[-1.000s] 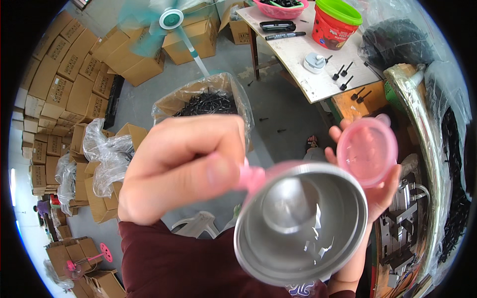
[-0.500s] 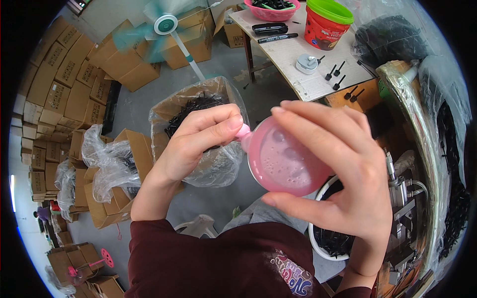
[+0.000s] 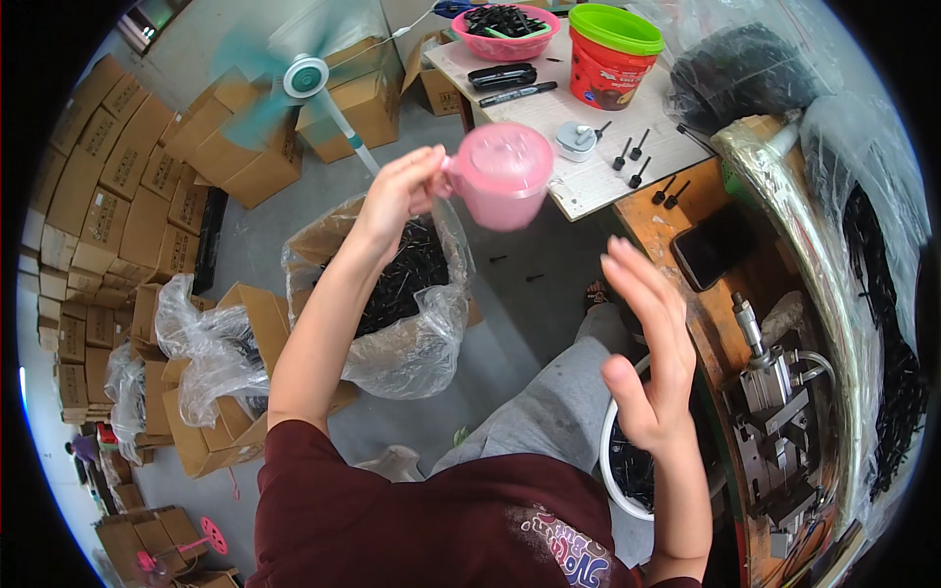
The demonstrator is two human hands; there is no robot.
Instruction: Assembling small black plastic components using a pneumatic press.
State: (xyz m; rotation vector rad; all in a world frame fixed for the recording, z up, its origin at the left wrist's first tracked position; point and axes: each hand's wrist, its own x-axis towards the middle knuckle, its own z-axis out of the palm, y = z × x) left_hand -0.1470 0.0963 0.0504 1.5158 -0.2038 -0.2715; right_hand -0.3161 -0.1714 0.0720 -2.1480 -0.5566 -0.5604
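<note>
A pink cup [image 3: 502,184] with a side handle and a translucent top is held up by my left hand [image 3: 407,191], whose fingers are closed round the handle. It hangs in the air near the white table's front corner, a little blurred. My right hand [image 3: 652,343] is apart from the cup, to its lower right, fingers stretched out and nothing in them. Below it, a white bucket [image 3: 610,461] of black parts is partly hidden by that hand and forearm.
Behind the cup, the white table [image 3: 598,186] carries a red bucket [image 3: 613,73], a pink basin [image 3: 505,44], a small white container [image 3: 576,142] and several black parts. A plastic-lined carton [image 3: 412,358] stands below my left arm. A phone [image 3: 716,245] and metal fixture [image 3: 769,387] occupy the wooden bench.
My right hand has let go of the cup and dropped down and away. My left hand has carried the cup up and farther away, tipping it from face-on to roughly upright.
</note>
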